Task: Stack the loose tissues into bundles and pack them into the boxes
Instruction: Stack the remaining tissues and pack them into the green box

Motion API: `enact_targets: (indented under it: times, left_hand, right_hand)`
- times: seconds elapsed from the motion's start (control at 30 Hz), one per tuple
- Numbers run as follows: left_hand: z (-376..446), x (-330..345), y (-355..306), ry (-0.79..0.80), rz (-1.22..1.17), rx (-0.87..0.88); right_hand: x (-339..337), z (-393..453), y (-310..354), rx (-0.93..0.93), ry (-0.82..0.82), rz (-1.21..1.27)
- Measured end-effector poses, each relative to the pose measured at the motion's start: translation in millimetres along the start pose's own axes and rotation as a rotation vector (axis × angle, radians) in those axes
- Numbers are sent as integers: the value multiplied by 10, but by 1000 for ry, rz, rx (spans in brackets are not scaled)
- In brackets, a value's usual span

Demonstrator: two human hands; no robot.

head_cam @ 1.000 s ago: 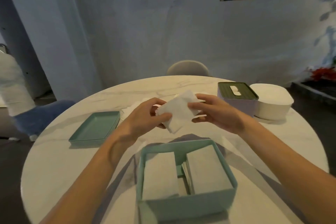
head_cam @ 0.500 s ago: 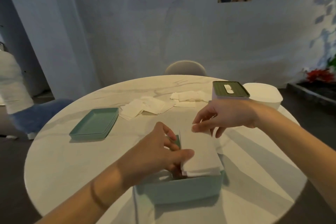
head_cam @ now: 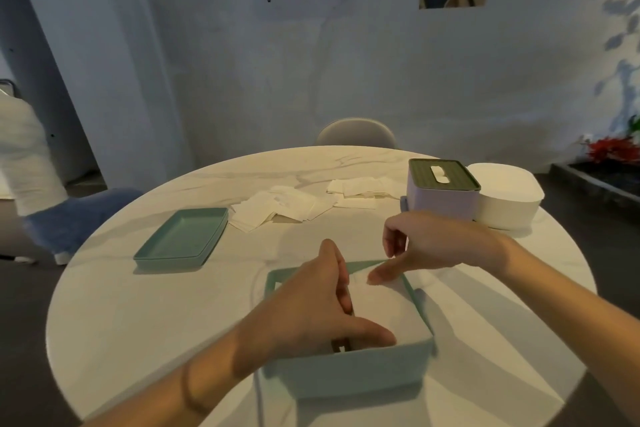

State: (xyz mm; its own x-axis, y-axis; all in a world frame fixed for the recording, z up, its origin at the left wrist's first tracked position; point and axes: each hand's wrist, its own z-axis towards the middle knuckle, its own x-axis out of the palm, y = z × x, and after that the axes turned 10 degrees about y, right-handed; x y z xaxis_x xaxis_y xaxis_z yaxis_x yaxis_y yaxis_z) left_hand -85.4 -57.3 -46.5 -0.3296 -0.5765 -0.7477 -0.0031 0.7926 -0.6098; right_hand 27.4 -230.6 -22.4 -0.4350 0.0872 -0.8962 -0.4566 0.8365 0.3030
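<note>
- Head view: left hand (head_cam: 311, 308) hiding much of teal box's (head_cam: 346, 374) interior, fingers curled against white tissue bundle (head_cam: 384, 308) inside.
- Right hand (head_cam: 426, 246) thumb pressing bundle's far edge, other fingers loosely curled.
- Loose flat tissues (head_cam: 277, 210) on round marble counter (head_cam: 138, 305).

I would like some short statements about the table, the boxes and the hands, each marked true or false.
1. Both hands are at the open green box. True.
2. The green lid lies to the right of that box. False: it lies to the left of it, further back on the table.
3. Loose tissues lie on the table behind the box. True.
4. The lilac box has no lid. False: a dark green lid with a slot closes it.
5. The left hand reaches into the green box. True.
</note>
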Motion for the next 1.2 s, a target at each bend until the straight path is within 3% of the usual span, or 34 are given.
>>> enact_targets:
  times: [0.17,0.27,0.37,0.53,0.63,0.73,0.97,1.07,1.2]
  left_hand:
    - [59,-58,-19,31,41,-4]
    - [80,-270,40,-35,-51,39]
    - [243,-543,222,-185,-161,2]
    - [915,-830,721,-452,-221,-79]
    - [1355,-890,1035,-593,-173,-118]
    - [1675,-952,1261,-709,31,-189]
    - [2114,-1001,1635,-583,144,-303]
    - [2147,-1001,1725,-641,227,-304]
    - [2116,-1026,1750,-695,172,-238]
  right_hand:
    - [-6,24,-32,-6,71,0]
    - [-104,55,-69,-57,-25,83]
    - [-187,288,-69,-121,-116,191]
    - [-86,1106,21,-179,-198,164]
    - [-33,1605,128,-210,-226,171]
    - [72,2037,265,-225,-274,162]
    - [323,2599,350,-308,-341,174]
    - [315,2710,247,-324,-421,79]
    - [204,2633,158,-403,-464,216]
